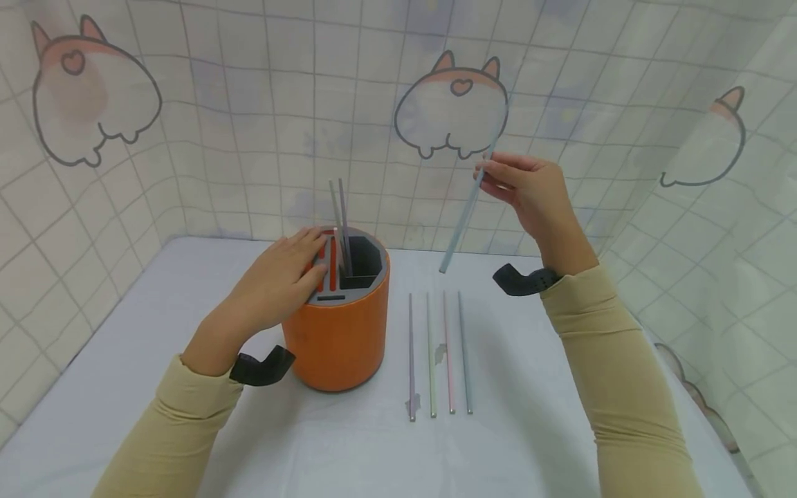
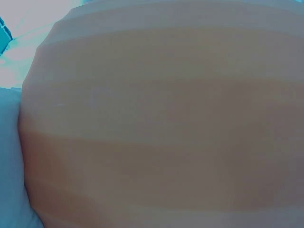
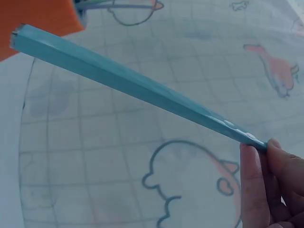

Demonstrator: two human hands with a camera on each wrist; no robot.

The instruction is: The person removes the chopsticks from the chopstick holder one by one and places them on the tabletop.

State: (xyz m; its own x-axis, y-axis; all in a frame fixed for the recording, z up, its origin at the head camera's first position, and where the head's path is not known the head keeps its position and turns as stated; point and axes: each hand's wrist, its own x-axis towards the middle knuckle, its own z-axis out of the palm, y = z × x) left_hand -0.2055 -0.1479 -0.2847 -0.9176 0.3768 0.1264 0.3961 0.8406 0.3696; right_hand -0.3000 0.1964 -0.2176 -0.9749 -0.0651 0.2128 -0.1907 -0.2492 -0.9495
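Note:
My right hand (image 1: 523, 190) pinches a light blue chopstick (image 1: 463, 225) between thumb and fingertips, above the table. The chopstick slants down to the left; in the right wrist view its square-sided lower end, tipped with silver, lies near the orange holder (image 3: 38, 16). My left hand (image 1: 274, 277) rests on the left of the round orange utensil holder (image 1: 336, 346), fingers laid over its grey slotted top. Several thin chopsticks (image 1: 343, 214) stand in the holder's dark open compartment. The left wrist view holds mostly a blurred tan surface, so the left fingers do not show there.
Right of the holder, a purple (image 1: 411, 360), a green (image 1: 431, 360), a pink (image 1: 449, 360) and a blue chopstick (image 1: 465, 360) lie side by side on the white table (image 1: 349, 449). A checked curtain (image 1: 349, 90) with cartoon animals hangs behind.

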